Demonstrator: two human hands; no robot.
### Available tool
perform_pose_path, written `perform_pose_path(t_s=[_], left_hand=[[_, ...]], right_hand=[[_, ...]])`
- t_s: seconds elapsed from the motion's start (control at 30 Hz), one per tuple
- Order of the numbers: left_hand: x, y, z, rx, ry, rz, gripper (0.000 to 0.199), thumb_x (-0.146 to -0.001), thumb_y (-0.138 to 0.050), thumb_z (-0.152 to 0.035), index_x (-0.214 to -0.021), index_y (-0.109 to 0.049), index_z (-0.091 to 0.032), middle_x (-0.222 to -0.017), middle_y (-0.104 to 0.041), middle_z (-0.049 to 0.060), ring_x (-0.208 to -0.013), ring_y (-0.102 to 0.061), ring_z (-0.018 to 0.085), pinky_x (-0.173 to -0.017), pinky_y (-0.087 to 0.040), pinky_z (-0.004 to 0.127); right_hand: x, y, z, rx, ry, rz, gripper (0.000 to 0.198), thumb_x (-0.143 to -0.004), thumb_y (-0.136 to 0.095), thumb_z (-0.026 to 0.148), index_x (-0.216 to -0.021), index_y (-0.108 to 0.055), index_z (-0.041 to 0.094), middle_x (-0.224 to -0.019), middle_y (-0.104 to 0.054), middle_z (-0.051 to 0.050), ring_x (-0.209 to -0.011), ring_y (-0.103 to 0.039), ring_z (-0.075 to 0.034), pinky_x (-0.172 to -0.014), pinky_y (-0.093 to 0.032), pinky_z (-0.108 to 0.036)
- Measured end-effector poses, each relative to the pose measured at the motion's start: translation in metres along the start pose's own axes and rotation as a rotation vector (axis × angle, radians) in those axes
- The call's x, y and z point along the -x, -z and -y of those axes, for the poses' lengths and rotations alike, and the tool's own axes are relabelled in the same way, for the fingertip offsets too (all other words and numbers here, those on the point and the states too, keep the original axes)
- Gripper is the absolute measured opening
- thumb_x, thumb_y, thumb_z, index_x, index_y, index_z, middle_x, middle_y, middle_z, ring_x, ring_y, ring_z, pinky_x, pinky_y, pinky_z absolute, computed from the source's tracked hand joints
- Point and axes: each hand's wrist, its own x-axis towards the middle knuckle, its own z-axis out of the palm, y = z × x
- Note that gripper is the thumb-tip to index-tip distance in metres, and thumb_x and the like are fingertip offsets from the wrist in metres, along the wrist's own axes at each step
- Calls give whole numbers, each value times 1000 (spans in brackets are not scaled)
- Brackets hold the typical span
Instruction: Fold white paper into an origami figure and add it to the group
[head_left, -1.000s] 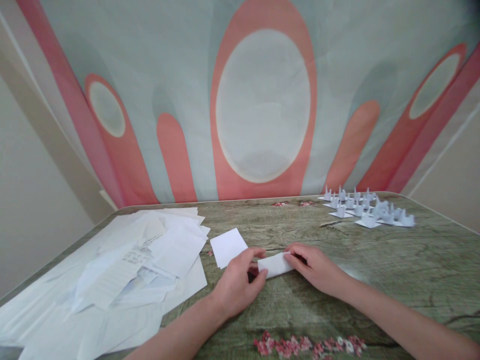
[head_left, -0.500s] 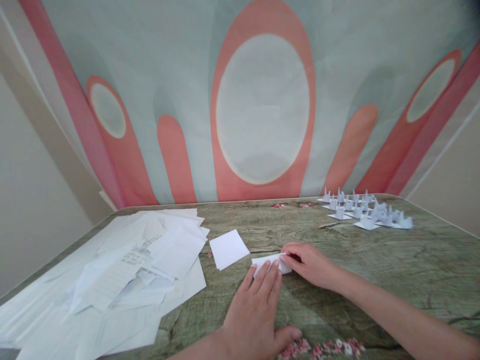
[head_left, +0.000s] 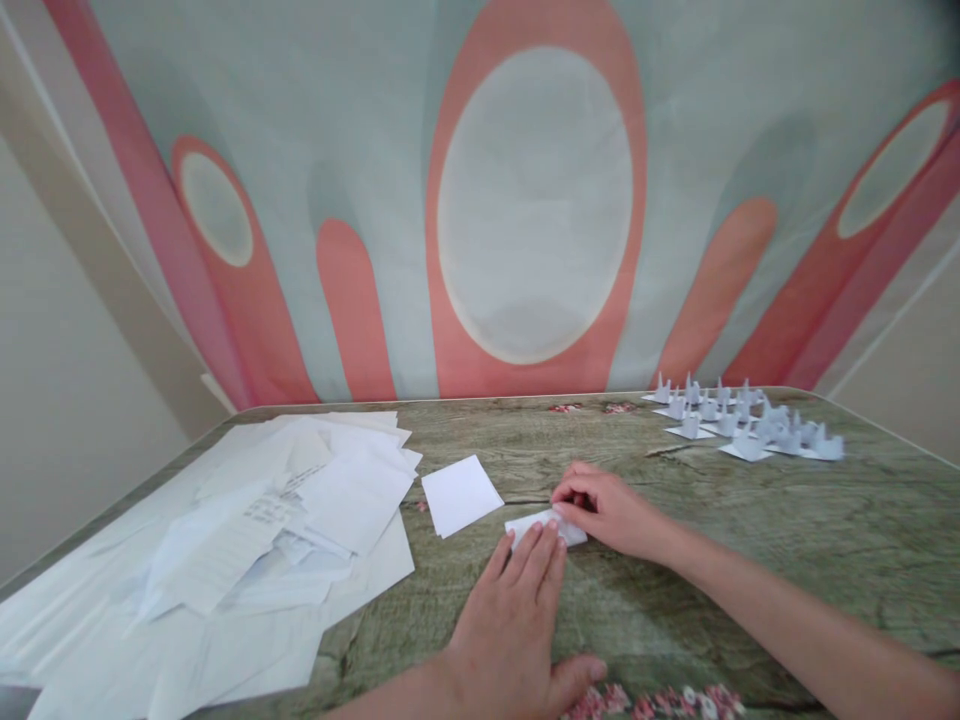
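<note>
A small folded sheet of white paper [head_left: 527,522] lies on the wood-patterned table in front of me. My left hand [head_left: 510,615] rests flat over its near side, fingers stretched out and thumb spread to the right. At the paper's far edge, my right hand [head_left: 609,512] is closed, with thumb and curled fingers pinched at the fold. Part of the paper is covered by the fingers. Just left of it lie white paper squares [head_left: 461,495], slightly offset on one another.
A large heap of loose white sheets [head_left: 360,500], some with writing, covers the table's left side. Several folded paper figures [head_left: 750,440] stand at the back right. Behind the table [head_left: 480,430] hangs a green and coral patterned backdrop [head_left: 532,375].
My right hand has slid a little left along the paper's far edge, its fingers lifted slightly. My left hand stays flat on the paper. The view has shifted slightly.
</note>
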Motion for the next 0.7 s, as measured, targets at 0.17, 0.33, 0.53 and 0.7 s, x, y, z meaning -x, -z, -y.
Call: perform_pose_path(t_s=[0.17, 0.33, 0.53, 0.7], left_hand=[[-1, 0, -1, 24, 4, -12, 78, -84, -18, -65, -141, -13, -12, -148, -7, 9, -135, -3, 24, -111, -6, 41], [1, 3, -4, 34, 23, -9, 78, -84, -16, -64, -140, -16, -11, -147, -10, 10, -135, -3, 24, -111, -6, 41], [1, 4, -4, 41, 25, -16, 78, -84, -17, -65, -141, -14, -11, -147, -10, 10, -135, -5, 25, -111, -7, 41], [3, 3, -4, 40, 26, -12, 78, -84, -18, -65, -141, -15, -12, -148, -10, 10, -135, -5, 25, -111, -8, 41]], right_hand=[[6, -4, 3, 15, 6, 7, 10, -81, -53, 22, -80, -62, 18, -83, -54, -3, -73, -52, -14, -67, -41, -26], [8, -3, 2, 14, 5, -9, 7, -80, -53, 21, -79, -60, 18, -84, -54, -3, -77, -52, -15, -70, -41, -28], [9, -4, -2, 12, 12, -8, 6, -79, -54, 19, -77, -59, 18, -83, -54, -3, -79, -52, -15, -71, -41, -28], [8, -5, -3, 12, 5, -6, 6, -79, -54, 19, -77, -59, 18, -83, -53, -3, -77, -52, -15, -70, -41, -27]])
